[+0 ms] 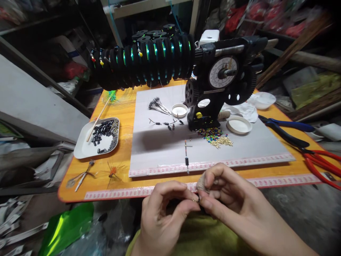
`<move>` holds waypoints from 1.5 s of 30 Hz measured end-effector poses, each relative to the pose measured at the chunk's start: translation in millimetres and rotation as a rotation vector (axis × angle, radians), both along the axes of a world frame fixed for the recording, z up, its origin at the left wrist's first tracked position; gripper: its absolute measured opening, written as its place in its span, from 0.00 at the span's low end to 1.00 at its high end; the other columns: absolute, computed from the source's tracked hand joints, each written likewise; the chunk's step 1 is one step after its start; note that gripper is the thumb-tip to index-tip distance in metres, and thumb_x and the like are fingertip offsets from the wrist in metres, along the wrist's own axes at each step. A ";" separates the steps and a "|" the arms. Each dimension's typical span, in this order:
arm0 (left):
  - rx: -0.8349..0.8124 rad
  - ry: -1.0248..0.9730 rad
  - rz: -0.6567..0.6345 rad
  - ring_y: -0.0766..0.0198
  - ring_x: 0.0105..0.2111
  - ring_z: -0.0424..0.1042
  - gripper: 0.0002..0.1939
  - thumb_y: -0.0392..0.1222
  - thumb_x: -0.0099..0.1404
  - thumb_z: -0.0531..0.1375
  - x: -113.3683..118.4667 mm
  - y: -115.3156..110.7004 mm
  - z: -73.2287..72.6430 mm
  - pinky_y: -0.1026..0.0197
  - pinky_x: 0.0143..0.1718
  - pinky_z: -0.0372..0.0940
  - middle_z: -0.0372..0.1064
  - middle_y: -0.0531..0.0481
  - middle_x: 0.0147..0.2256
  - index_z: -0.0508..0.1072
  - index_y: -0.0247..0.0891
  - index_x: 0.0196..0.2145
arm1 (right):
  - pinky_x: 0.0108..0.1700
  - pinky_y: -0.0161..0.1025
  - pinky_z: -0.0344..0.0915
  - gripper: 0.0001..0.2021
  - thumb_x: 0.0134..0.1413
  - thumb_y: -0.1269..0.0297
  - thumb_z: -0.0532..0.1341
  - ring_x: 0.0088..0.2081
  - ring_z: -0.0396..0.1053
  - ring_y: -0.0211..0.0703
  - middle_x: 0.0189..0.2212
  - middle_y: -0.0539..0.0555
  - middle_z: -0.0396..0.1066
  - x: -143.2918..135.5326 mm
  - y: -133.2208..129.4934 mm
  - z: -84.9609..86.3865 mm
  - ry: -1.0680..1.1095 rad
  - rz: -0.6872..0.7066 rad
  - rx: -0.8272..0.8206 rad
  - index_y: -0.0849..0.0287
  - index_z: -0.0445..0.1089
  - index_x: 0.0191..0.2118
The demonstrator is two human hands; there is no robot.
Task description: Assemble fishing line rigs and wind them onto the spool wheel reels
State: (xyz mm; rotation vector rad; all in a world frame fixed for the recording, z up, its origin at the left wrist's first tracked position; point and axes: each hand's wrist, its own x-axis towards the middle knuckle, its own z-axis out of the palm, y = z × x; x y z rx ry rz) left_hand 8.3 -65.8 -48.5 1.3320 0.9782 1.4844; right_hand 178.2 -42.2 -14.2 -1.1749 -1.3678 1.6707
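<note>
In front of the table's near edge, my left hand [166, 209] is closed in a pinch on a small gold-coloured piece [195, 200]. The fingertips of my right hand [231, 199] meet it there, pinched round something dark and too small to name. A greyish wrap covers one right fingertip. Just beyond the hands, a thin line assembly with a black cylinder [187, 161] lies over the board's edge. Farther back are a heap of small gold-coloured pieces [222, 141] and a pile of multicoloured beads [210, 133].
A black winding machine [223, 76] carries a row of spools [149, 60] above the white board [160, 153]. On the left stands a white tray [81, 147] of black cylinders. Pliers with blue and black handles [287, 129] and red-handled ones [321, 167] lie right. Measuring tape [119, 192] edges the table.
</note>
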 end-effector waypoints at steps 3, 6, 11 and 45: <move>0.023 0.029 0.004 0.66 0.33 0.79 0.22 0.23 0.59 0.65 -0.6 -0.5 -1.1 0.66 0.37 0.76 0.78 0.53 0.34 0.70 0.43 0.47 | 0.38 0.32 0.69 0.07 0.63 0.58 0.60 0.36 0.66 0.36 0.35 0.47 0.61 -1.0 -0.1 0.9 -0.004 0.026 0.006 0.52 0.60 0.39; 0.058 0.092 0.000 0.65 0.34 0.79 0.24 0.23 0.58 0.65 -3.2 -1.8 -2.9 0.64 0.39 0.75 0.78 0.52 0.35 0.69 0.42 0.49 | 0.37 0.32 0.68 0.07 0.63 0.58 0.59 0.35 0.66 0.35 0.34 0.47 0.60 -0.7 0.4 1.7 -0.015 0.044 0.002 0.52 0.60 0.39; 0.192 0.329 -0.138 0.64 0.34 0.78 0.29 0.24 0.60 0.64 -14.4 7.7 5.9 0.64 0.38 0.73 0.77 0.49 0.38 0.64 0.45 0.55 | 0.35 0.30 0.67 0.06 0.63 0.61 0.61 0.34 0.67 0.34 0.32 0.47 0.63 1.8 7.7 4.1 -0.049 0.086 0.003 0.53 0.62 0.37; 0.660 0.691 -0.109 0.63 0.36 0.74 0.14 0.26 0.66 0.58 -8.7 50.5 34.4 0.62 0.37 0.71 0.77 0.44 0.38 0.72 0.31 0.49 | 0.37 0.30 0.66 0.13 0.55 0.81 0.56 0.35 0.69 0.34 0.33 0.47 0.66 21.7 13.6 35.0 -0.504 0.024 0.848 0.54 0.61 0.40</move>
